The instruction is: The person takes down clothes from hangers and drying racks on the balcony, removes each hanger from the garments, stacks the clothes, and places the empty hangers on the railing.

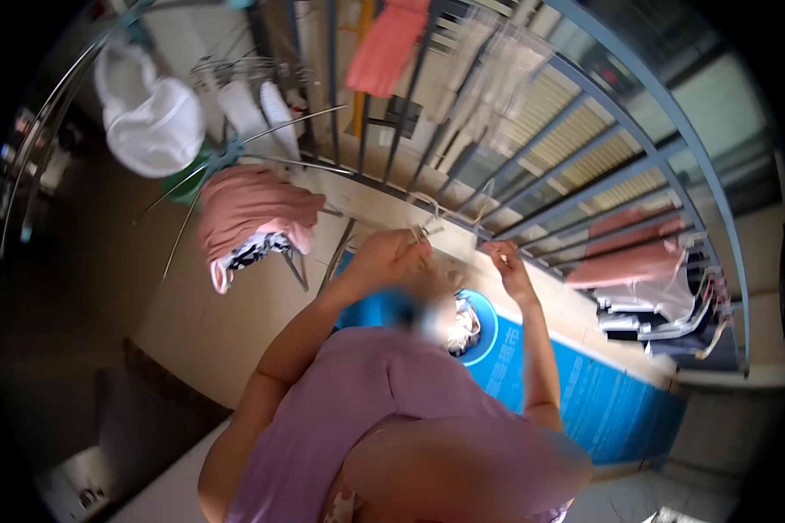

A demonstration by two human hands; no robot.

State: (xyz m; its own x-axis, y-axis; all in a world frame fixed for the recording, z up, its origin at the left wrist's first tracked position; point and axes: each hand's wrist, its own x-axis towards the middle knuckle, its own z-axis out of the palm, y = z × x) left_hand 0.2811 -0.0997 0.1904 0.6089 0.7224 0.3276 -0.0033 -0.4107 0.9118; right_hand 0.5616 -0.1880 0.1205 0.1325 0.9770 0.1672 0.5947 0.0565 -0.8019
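My left hand is closed, with the fingertips round a thin cream looped piece; whether it is a strap or part of a hanger I cannot tell. My right hand is held up level with it, close to the railing, thumb and fingers pinched together. What the right fingers hold, if anything, is too small to make out. Below and between my hands stands a blue basin with crumpled light and dark clothes in it. A blurred patch hides part of the area near my left wrist.
A metal railing curves ahead, with pink cloth and clothes on hangers along it. On the left, a drying rack has thin metal arms, near a white garment and a pink one. A blue mat covers floor.
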